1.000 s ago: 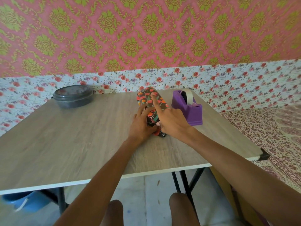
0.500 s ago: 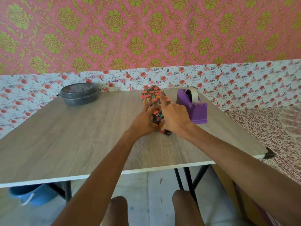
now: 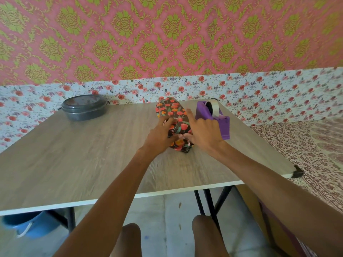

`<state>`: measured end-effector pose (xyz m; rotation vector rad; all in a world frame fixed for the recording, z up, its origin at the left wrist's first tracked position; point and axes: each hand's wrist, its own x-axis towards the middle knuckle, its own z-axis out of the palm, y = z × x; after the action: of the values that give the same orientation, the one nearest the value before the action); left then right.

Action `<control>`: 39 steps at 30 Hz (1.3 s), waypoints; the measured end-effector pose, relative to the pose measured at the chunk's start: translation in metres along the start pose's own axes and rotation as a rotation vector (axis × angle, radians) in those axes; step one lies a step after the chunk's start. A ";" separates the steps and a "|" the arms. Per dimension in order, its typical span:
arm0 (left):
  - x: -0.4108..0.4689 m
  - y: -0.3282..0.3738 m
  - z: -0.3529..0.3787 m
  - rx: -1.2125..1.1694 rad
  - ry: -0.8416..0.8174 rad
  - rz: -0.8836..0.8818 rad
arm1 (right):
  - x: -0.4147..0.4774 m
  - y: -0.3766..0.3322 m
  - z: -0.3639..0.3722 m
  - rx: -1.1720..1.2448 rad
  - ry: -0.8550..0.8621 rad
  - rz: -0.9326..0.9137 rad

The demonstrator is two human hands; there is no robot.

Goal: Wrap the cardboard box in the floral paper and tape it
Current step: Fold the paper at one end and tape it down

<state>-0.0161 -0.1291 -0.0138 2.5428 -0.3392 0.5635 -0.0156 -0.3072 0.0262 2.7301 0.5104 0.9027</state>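
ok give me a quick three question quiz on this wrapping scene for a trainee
1. Which item stands just right of the wrapped box on the table?
A) scissors
B) purple tape dispenser
C) ribbon spool

2. True or false: the left hand and the right hand both rest on the box.

3. Fill in: the grey lidded container sits near the table's far ____ corner.

Key: 1 B; 2 true; 3 left
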 end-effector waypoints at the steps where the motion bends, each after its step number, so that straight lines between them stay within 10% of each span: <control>1: 0.000 0.000 -0.001 0.000 -0.013 0.007 | 0.001 -0.001 0.001 0.000 0.009 -0.003; 24: 0.000 0.011 -0.004 0.033 -0.049 -0.039 | 0.007 0.017 0.010 0.533 -0.279 -0.019; 39: -0.001 0.012 -0.010 0.024 -0.101 -0.042 | -0.004 0.011 0.036 0.521 -0.100 -0.004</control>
<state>-0.0241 -0.1337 -0.0008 2.6007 -0.3152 0.4266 0.0066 -0.3226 -0.0007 3.2096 0.8305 0.7027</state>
